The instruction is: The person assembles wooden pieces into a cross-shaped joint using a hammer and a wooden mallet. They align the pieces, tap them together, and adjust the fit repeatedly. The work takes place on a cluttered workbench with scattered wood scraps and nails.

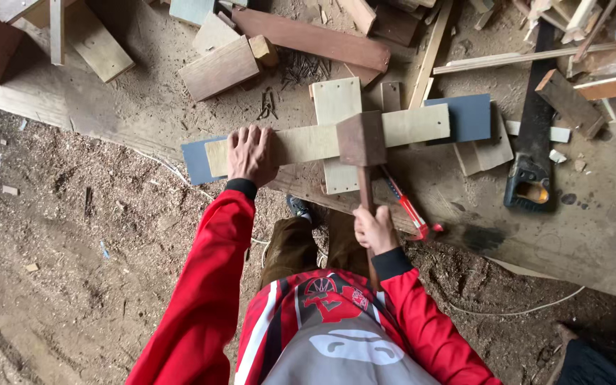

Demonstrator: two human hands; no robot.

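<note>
While the left hand [251, 155] lies flat, fingers spread, pressing down on a long pale board [308, 142], the right hand [375, 229] is wrapped tight around the handle of a wooden mallet [361, 140]. The mallet's square brown head sits on the board, up and away from that closed fist, just where the long board crosses a second pale board [337, 103] set at right angles beneath it. Under both runs a blue-grey panel [468, 117], showing just left of the flat hand and again at the far end, right of the mallet head. All of it rests on a dusty plank workbench [593, 235]. Just right of the gripping fist lies a red-handled tool [409, 211], touching nothing the hand holds. Farther right, well apart, a black handsaw [534, 150] lies along the bench. Beyond the flat hand, a scatter of nails [304, 68] sits among loose wood offcuts [219, 68] and a reddish plank [313, 38]. Below both hands the floor is thick with sawdust [73, 271].
</note>
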